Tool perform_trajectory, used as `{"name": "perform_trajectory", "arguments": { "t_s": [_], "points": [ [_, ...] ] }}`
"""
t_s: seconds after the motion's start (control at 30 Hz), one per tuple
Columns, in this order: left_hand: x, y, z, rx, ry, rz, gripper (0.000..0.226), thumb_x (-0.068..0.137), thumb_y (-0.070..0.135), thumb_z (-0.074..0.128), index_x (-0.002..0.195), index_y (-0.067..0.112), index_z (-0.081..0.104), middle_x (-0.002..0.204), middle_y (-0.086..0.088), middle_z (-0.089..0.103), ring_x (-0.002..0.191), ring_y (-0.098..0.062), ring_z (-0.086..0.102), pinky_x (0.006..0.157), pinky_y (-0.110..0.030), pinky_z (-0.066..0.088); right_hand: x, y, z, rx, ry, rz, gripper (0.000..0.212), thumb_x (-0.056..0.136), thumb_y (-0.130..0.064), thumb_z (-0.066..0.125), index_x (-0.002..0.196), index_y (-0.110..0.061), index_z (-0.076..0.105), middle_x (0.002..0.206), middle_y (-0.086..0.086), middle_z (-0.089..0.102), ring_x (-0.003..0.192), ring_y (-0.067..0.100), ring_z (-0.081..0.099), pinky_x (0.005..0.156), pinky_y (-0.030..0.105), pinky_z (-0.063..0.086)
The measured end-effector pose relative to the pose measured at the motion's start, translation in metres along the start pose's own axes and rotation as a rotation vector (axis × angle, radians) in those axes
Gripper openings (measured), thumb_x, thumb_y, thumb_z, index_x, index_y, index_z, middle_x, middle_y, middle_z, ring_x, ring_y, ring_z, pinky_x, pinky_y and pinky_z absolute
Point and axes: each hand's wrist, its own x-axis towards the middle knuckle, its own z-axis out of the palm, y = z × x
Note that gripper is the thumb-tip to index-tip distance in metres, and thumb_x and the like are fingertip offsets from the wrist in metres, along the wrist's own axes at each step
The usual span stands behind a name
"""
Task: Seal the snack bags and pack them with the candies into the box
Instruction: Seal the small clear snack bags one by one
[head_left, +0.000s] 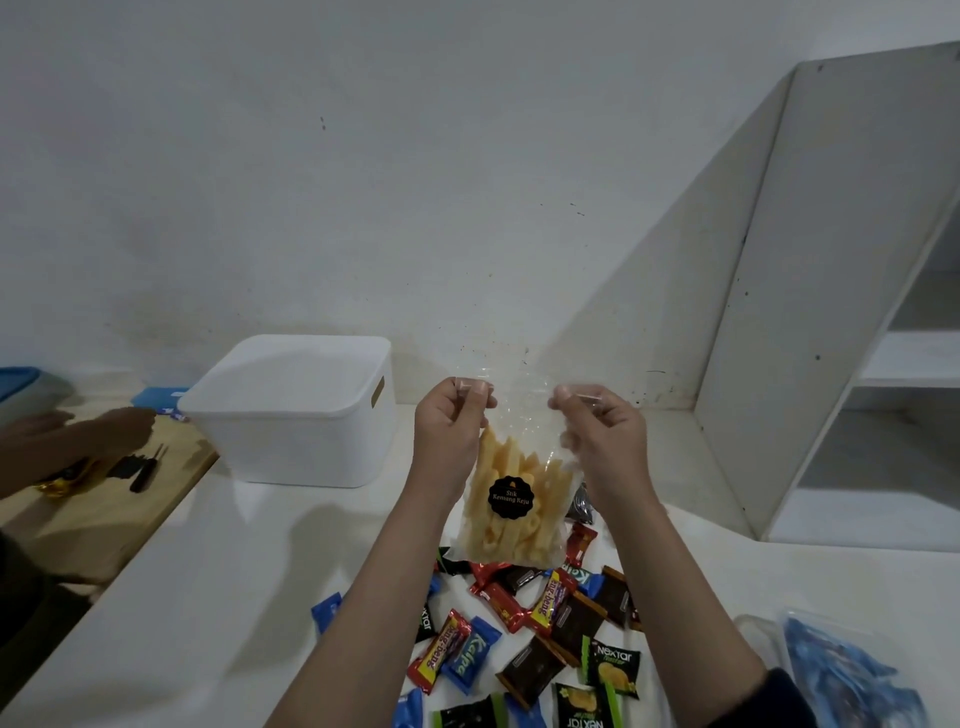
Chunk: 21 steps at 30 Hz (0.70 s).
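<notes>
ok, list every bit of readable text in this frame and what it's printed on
"Stik Kentang Keju": black round sticker on the clear snack bag.
"Kalpa": blue wrapper.
"beng-beng": red and yellow wrapper.
"NEXTAR": dark and green wrapper.
Dark brown wrappers: print too small to read.
White box: no text.

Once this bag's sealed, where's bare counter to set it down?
Bare counter lies between the white box, the wooden board and the candies. Another patch lies right, before the shelf unit. It is crowded under the snack bag.
</notes>
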Motion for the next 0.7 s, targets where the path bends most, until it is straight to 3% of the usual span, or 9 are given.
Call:
{"name": "perform_trajectory", "arguments": {
  "t_s": [0.13,0.27,0.43,0.7],
  "points": [
    [-0.003,0.002,0.000,-0.034,0.021,-0.013,0.017,0.094,0.012,0.052,0.081,0.011,0.063,0.074,0.004,0.061,0.057,-0.003,0.048,0.062,-0.016,0.043,-0.002,-0.003,0.001,-0.047,0.008,-0.037,0.013,0.085,-0.019,0.065,0.076,-0.010,0.067,0.069,-0.005,0.063,0.055,0.002,0.050,0.060,0.020,0.045],
    [-0.006,0.007,0.001,-0.098,-0.023,-0.080,0.012,0.092,0.017,0.056,0.082,0.012,0.063,0.075,0.005,0.062,0.061,-0.006,0.049,0.059,-0.015,0.042,-0.001,-0.004,0.000,-0.064,0.004,-0.052,0.011,0.086,-0.016,0.064,0.076,-0.012,0.065,0.075,0.000,0.066,0.067,-0.001,0.059,0.070,0.020,0.048],
    [-0.008,0.011,0.001,-0.110,-0.140,-0.100,0.007,0.083,0.005,0.066,0.080,0.011,0.064,0.060,0.016,0.065,0.059,0.007,0.058,0.056,-0.005,0.043,-0.002,-0.003,-0.003,-0.030,-0.015,-0.074,0.009,0.086,-0.011,0.063,0.077,-0.009,0.064,0.072,0.002,0.064,0.068,0.005,0.058,0.068,0.015,0.048],
    [-0.003,0.009,-0.003,-0.181,-0.070,-0.040,0.016,0.079,-0.006,0.066,0.076,0.010,0.066,0.068,0.007,0.068,0.070,-0.003,0.063,0.069,-0.014,0.051,-0.002,0.000,-0.001,0.057,-0.055,0.079,0.013,0.082,-0.015,0.068,0.085,-0.003,0.068,0.071,-0.001,0.068,0.069,0.009,0.063,0.068,0.025,0.050]
  ]
}}
